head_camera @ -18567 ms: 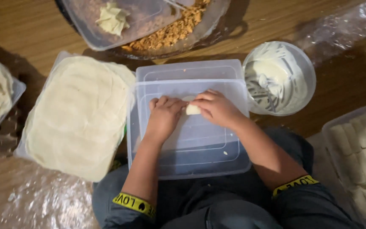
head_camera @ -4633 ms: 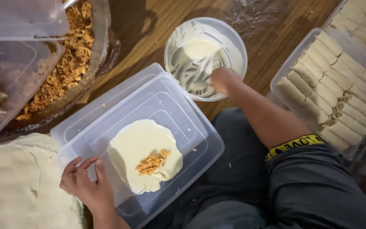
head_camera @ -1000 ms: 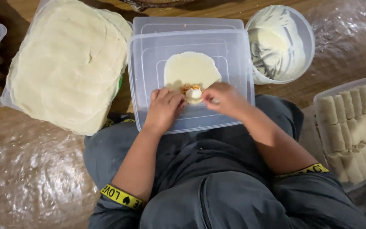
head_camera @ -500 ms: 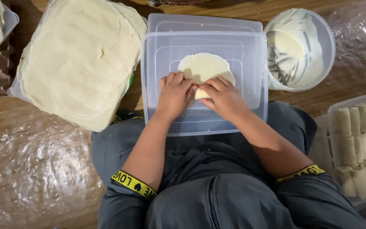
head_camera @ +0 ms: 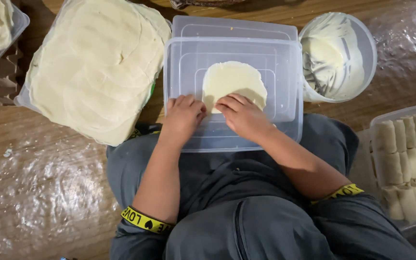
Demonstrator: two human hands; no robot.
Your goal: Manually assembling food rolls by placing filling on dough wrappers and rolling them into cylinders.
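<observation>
Resting on an upturned clear plastic container (head_camera: 285,130) across the person's lap, a round pale dough wrapper (head_camera: 234,83) is being pressed at its near edge by both hands. The left hand (head_camera: 184,115) is laid palm down with its fingers curled inward toward the wrapper's lower left rim, while the right hand (head_camera: 241,115) is angled in from the right, its fingertips set on the wrapper's lower edge. The two hands are held close together, almost touching at the fingertips, and whether anything is pinched beneath them cannot be told. Both forearms are extended forward from dark grey sleeves. A large stack of pale round wrappers (head_camera: 95,67) is seen to the left, a white tub of pale paste (head_camera: 338,58) to the right, and a tray of rolled pale pastries (head_camera: 408,159) at the far right.
</observation>
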